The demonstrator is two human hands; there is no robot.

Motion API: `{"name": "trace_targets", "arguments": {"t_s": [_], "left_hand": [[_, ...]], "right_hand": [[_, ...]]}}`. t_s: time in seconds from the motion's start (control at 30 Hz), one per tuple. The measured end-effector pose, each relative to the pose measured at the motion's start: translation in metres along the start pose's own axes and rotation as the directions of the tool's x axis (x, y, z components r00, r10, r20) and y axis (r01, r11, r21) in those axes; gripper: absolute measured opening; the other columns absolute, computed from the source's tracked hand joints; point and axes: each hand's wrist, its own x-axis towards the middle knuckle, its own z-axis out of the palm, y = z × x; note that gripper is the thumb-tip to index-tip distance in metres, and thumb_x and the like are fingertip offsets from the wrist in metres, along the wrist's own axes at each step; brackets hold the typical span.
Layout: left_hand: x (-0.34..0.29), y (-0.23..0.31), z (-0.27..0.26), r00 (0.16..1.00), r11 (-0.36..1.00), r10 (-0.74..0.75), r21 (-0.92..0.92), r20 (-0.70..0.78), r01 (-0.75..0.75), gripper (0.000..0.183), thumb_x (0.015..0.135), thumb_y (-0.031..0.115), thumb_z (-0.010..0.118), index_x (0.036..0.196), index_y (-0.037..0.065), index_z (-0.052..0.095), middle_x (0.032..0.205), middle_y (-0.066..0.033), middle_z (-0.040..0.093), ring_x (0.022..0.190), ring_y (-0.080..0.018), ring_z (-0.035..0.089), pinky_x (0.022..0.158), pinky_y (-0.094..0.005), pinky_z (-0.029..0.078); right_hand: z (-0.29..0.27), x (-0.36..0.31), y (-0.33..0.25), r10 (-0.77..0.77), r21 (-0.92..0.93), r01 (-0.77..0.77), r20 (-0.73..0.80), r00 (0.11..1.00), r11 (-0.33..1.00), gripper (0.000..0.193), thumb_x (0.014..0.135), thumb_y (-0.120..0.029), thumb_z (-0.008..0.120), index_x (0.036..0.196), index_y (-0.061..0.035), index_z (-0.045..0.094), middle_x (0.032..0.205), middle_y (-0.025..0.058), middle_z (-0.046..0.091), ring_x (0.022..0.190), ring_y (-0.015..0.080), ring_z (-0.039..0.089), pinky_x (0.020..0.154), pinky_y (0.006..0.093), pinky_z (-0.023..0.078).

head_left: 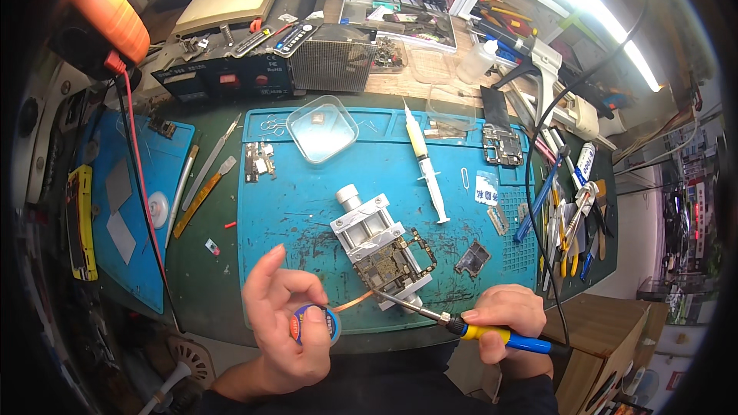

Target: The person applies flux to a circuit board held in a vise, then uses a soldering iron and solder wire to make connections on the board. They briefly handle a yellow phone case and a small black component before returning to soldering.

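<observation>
A round blue-and-red spool of desoldering braid (321,326) sits pinched in my left hand (290,330). From it a strip of copper braid (355,301) runs out to the lower edge of a circuit board (388,265). My right hand (503,327) is closed round the blue and yellow handle of a soldering iron (480,333). The iron's metal shaft slants up and left, its tip at the board beside the braid's end; whether they touch I cannot tell. A silver clamp holder (369,223) with a round knob grips the board on the blue mat.
On the blue mat (307,192) lie a syringe (427,165), a clear plastic dish (321,131), another board (503,144) and a dark square part (473,259). Tweezers and tools (573,223) crowd the right; a black cable (538,184) hangs there. Knives (204,196) lie left.
</observation>
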Motion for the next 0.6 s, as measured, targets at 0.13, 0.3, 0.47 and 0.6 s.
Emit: {"name": "trace_targets", "arguments": {"t_s": [0.13,0.3,0.47,0.6], "left_hand": [[-0.001,0.001,-0.001,1.0,0.999,-0.025,-0.022,-0.013,0.025,0.066,0.087,0.0,0.047,0.147,-0.008,0.02,0.091,-0.0155,0.056,0.079,-0.0127,0.052,0.071,-0.0235,0.046],[-0.004,-0.001,-0.005,0.997,0.995,-0.018,-0.095,-0.071,0.011,0.061,0.089,0.001,0.049,0.145,-0.007,0.025,0.095,-0.0144,0.055,0.083,-0.013,0.052,0.075,-0.0243,0.047],[-0.006,-0.003,-0.013,0.979,0.962,-0.202,-0.19,-0.005,0.197,0.037,0.091,0.005,0.067,0.123,-0.002,0.05,0.109,-0.0117,0.051,0.085,-0.0115,0.053,0.077,-0.026,0.048],[0.009,0.01,-0.012,0.948,0.829,-0.309,-0.469,0.072,0.305,0.024,0.095,0.001,0.062,0.116,0.001,0.052,0.106,-0.0097,0.053,0.074,-0.0075,0.052,0.05,-0.0218,0.044]], "right_hand": [[-0.001,-0.002,-0.001,0.045,0.054,-0.046,0.01,0.999,0.998,0.021,0.085,-0.018,0.069,0.095,-0.0002,0.072,0.068,0.0083,0.069,0.056,0.0209,0.068,0.053,0.0297,0.054],[-0.003,-0.015,0.003,0.132,0.189,-0.099,-0.175,0.976,0.977,0.027,0.089,-0.027,0.068,0.093,0.0003,0.071,0.068,0.0105,0.068,0.058,0.0227,0.067,0.057,0.0319,0.054],[0.003,-0.022,0.003,0.108,0.071,-0.088,-0.364,0.925,0.994,0.038,0.094,-0.036,0.064,0.093,0.0015,0.069,0.074,0.0112,0.069,0.057,0.0223,0.065,0.056,0.0318,0.054],[0.004,-0.018,0.002,0.049,0.047,-0.033,-0.417,0.907,0.998,0.04,0.097,-0.038,0.061,0.095,0.0015,0.066,0.07,0.0103,0.064,0.05,0.0134,0.057,0.049,0.0248,0.045]]}}
